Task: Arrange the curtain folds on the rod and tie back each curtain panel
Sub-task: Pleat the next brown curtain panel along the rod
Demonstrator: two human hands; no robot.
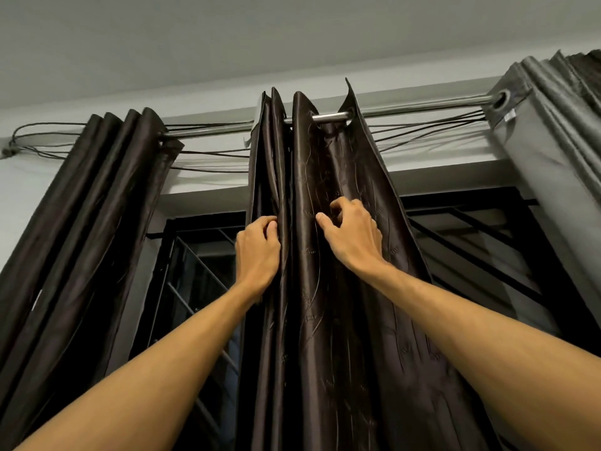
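Curtain point(325, 288) gripped by both hands point(258, 252) point(353, 237); tag point(509, 116) illegible.

We could read no text, brand, number or sign anywhere in the frame. We saw a small white tag point(510, 116) on the grey curtain panel point(553, 157) at the upper right, just below its eyelet point(499, 102); any marks on it were too small for us to make out. We also noticed a pale sliver of a label point(36, 301) on the dark curtain panel point(97, 190) at the left edge, likewise too blurred to read. The pattern on the middle dark panel point(341, 271) showed only curling lines, not letters.
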